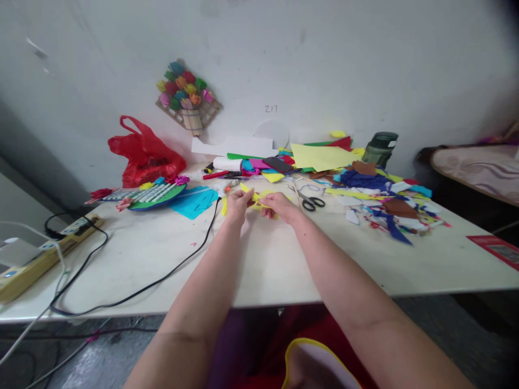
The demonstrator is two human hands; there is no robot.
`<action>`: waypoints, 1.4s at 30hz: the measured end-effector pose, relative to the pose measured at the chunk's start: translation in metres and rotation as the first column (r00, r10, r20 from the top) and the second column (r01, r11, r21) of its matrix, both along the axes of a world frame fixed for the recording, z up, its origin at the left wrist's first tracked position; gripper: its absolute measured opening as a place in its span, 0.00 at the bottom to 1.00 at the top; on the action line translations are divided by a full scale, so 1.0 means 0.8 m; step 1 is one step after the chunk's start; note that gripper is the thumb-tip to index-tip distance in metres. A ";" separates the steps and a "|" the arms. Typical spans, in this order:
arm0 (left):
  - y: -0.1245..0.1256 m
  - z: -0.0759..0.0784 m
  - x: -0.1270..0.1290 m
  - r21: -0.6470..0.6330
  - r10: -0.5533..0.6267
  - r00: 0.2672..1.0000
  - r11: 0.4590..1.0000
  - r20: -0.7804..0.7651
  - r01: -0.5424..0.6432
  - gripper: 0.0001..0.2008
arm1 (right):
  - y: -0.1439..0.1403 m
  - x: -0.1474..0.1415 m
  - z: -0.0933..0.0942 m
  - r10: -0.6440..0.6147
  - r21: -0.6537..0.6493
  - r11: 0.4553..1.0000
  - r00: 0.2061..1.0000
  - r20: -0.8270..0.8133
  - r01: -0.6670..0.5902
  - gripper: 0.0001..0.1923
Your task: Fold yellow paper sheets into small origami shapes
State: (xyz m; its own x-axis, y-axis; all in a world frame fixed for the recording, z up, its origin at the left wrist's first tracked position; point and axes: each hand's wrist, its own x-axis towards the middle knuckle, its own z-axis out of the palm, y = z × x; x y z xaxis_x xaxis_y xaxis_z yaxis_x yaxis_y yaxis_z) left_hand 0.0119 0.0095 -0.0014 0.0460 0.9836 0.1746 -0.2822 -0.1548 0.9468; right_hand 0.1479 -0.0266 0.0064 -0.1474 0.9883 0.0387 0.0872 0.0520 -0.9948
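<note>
Holding one yellow paper piece (259,201) between them, both hands sit at frame centre, just above the table (275,259).

- Left hand (239,206): fingers pinched shut on the paper's left end.
- Right hand (279,205): fingers pinched shut on the right end. Hands close together, paper bridging the gap.
- Paper looks folded or creased; exact shape too small to tell.
- Scissors (311,201), black handles, lie on the table just right of the right hand, not touched.
- Black cable (162,278) runs from near the left hand down toward lower left of frame.
- Teal sheet (194,201) lies flat left of the left hand, near it.
- Round green craft board (156,194) with white sticks on it sits further left, touching the teal sheet's edge.
- Red bag (144,151) against the wall, upper left.
- Power strip (44,251), yellowish, at far left edge of table.
- Scrap pile (381,200), mostly blue, white, brown, right of centre, well apart from the hands.
- Yellow sheet (322,156) on a stack of coloured paper behind the scissors.
- Dark green bottle (380,148) by the wall, right of that stack.
- Paper flower bunch (187,94) hangs on the wall, upper centre-left.
- Red card (497,249) at the table's right edge.
</note>
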 end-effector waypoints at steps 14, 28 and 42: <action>0.006 0.001 -0.004 -0.032 0.084 0.996 0.996 0.001 -0.084 0.18 | 0.005 0.007 -0.004 0.065 -0.126 0.989 0.990 -0.121 -0.080 0.14; 0.012 0.001 -0.012 -0.028 0.064 0.998 0.998 -0.025 -0.064 0.19 | 0.004 0.006 -0.003 0.061 -0.093 0.993 0.996 -0.065 -0.067 0.14; -0.014 0.006 0.012 0.004 -0.117 0.992 0.993 0.042 0.117 0.20 | -0.004 -0.012 0.006 -0.020 0.042 0.999 1.000 0.022 0.019 0.11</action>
